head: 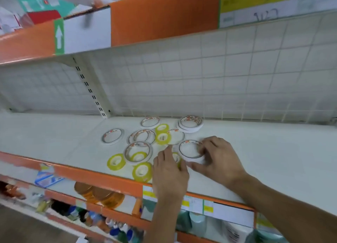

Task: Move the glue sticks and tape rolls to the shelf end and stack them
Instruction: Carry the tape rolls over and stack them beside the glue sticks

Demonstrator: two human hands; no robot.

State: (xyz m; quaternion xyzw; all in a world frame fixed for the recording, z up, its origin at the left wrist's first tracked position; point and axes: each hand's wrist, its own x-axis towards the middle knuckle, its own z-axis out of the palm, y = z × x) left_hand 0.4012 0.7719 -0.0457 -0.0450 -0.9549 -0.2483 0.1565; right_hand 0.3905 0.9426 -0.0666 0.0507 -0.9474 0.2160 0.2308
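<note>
Head view: a white tape ring [189,149] lies flat on the shelf [273,151] near its front edge, and the right hand [218,157] pinches its right rim with curled fingers and thumb. The left hand [170,171] rests just left of it, fingers bent down over a yellow roll [177,159] that is mostly hidden; whether they grip it cannot be told. More white rings and yellow rolls lie scattered to the left and behind: a yellow roll [142,171] at the front edge, another [116,161] left of it, a white ring [138,152] overlapping a yellow one, and a small stack of white rings [190,123] near the back wall grid [200,78]. The front edge is an orange strip [98,175].
</note>
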